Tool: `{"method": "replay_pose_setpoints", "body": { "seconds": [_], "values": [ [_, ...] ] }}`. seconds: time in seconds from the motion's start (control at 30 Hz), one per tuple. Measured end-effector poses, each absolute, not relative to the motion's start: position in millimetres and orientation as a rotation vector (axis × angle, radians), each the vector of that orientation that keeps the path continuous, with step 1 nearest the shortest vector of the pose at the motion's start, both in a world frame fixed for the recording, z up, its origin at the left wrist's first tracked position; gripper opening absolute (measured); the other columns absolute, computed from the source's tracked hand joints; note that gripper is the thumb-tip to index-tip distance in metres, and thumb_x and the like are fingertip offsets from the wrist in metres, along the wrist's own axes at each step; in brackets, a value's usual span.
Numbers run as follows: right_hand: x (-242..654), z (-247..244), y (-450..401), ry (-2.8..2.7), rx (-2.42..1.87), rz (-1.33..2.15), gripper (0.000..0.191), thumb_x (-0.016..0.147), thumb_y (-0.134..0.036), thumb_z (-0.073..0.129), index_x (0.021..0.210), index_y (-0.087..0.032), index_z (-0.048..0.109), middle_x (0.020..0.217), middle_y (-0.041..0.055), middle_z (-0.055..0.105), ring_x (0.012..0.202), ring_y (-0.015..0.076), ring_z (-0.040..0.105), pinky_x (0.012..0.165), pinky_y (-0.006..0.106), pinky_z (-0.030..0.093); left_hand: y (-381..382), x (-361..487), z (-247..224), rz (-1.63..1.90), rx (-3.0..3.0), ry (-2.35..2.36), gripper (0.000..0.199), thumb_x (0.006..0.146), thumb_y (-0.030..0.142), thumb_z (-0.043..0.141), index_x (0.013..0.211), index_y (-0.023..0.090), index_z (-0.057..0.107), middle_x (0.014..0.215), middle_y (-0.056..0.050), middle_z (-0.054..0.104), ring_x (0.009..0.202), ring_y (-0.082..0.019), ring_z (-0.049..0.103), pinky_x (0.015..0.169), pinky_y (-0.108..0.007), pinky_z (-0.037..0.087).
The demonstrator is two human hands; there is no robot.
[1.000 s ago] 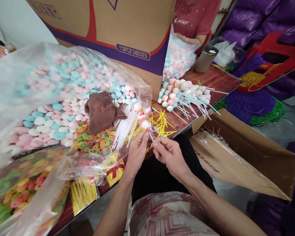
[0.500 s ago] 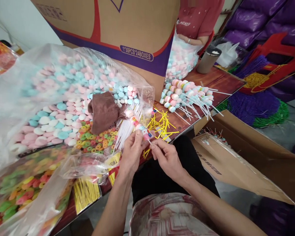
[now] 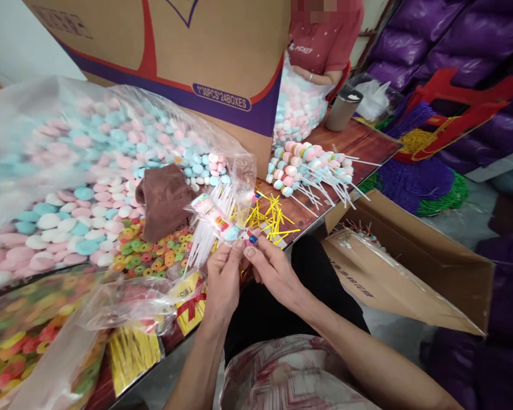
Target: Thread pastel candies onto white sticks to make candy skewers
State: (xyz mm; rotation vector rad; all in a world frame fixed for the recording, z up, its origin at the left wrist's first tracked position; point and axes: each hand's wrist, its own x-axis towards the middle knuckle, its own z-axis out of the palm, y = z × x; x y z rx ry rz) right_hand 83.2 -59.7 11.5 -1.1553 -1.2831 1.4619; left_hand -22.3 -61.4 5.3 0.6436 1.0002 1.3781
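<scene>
A marshmallow skewer in a printed clear wrapper (image 3: 216,219) points up and to the left in front of me. My left hand (image 3: 224,267) is closed around its lower part, thumb on top. My right hand (image 3: 273,265) pinches the bottom end of the wrapper, close against the left fingertips; the skewer's stick is hidden by the fingers. Just beyond the hands lie loose yellow twist ties (image 3: 273,216) and a bundle of white sticks (image 3: 200,239). A brown cloth (image 3: 165,202) rests beside the sticks, on the candy.
Loose marshmallows (image 3: 85,219) and gummy rings (image 3: 154,250) cover the left. Finished skewers (image 3: 312,165) are piled at the right. A tall carton (image 3: 175,51) blocks the back; a person (image 3: 320,51) sits behind it. An open box (image 3: 431,262) stands below the table's right edge.
My right hand has shifted from the stick up to the wrapper's lower end, and the hands have come closer together. The whole view has swung slightly to the right.
</scene>
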Motion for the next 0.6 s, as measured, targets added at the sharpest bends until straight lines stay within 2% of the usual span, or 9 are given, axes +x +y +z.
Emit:
{"method": "replay_pose_setpoints", "body": {
  "seconds": [0.1,0.2,0.27,0.33,0.4,0.5,0.6],
  "values": [
    [71,19,-58,-0.87,-1.014,1.724,0.038,0.09,-0.05,0.055,0.067,-0.021,0.047,0.046,-0.0082,0.04,0.039,0.0071,0.028,0.041,0.022,0.023,-67,-29,9,1.34,0.69,0.977,0.018,0.083,0.036,0.072,0.077,0.019,0.07,0.06,0.001,0.063,0.063,-0.014,0.062,0.068,-0.026,0.055],
    [59,21,-62,-0.601,-0.823,1.981,0.032,0.086,-0.043,0.058,0.065,-0.02,0.05,0.04,-0.0113,0.031,0.035,0.0056,0.018,0.04,0.022,0.019,-70,-41,17,1.36,0.599,0.91,0.017,0.081,0.037,0.074,0.081,0.02,0.072,0.062,0.0,0.064,0.059,-0.013,0.06,0.065,-0.025,0.055],
    [58,20,-66,-0.646,-0.791,2.108,0.031,0.087,-0.042,0.055,0.067,-0.019,0.053,0.04,-0.0104,0.034,0.034,0.006,0.021,0.04,0.022,0.02,-71,-47,22,1.376,0.561,0.873,0.017,0.078,0.036,0.078,0.082,0.02,0.072,0.07,-0.001,0.067,0.053,-0.01,0.055,0.058,-0.023,0.053],
    [65,19,-67,-0.927,-0.853,2.115,0.033,0.092,-0.042,0.049,0.069,-0.018,0.055,0.045,-0.0064,0.046,0.036,0.0072,0.033,0.042,0.022,0.025,-70,-50,24,1.35,0.545,0.841,0.017,0.076,0.033,0.079,0.081,0.019,0.071,0.07,0.0,0.065,0.048,-0.007,0.049,0.054,-0.022,0.051],
    [80,19,-63,-1.427,-1.001,1.909,0.035,0.096,-0.037,0.043,0.07,-0.018,0.057,0.057,-0.0016,0.057,0.046,0.0088,0.047,0.049,0.022,0.032,-68,-49,24,1.36,0.514,0.822,0.018,0.076,0.03,0.08,0.08,0.016,0.07,0.062,0.002,0.056,0.049,-0.007,0.046,0.054,-0.021,0.051],
    [112,20,-45,-2.101,-1.384,1.079,0.028,0.095,-0.019,0.046,0.073,-0.017,0.061,0.071,0.0014,0.062,0.065,0.0121,0.053,0.061,0.025,0.033,-61,-47,22,1.459,0.442,0.824,0.018,0.075,0.024,0.081,0.081,0.012,0.069,0.056,0.005,0.045,0.051,-0.005,0.041,0.056,-0.018,0.048],
    [144,16,-14,-2.269,-1.653,0.377,0.025,0.097,-0.015,0.044,0.098,-0.021,0.069,0.1,0.007,0.065,0.085,0.0177,0.056,0.063,0.027,0.033,-55,-46,18,1.422,0.425,0.821,0.015,0.076,0.019,0.079,0.083,0.01,0.068,0.062,0.002,0.049,0.052,-0.003,0.036,0.051,-0.015,0.04]
  ]
}}
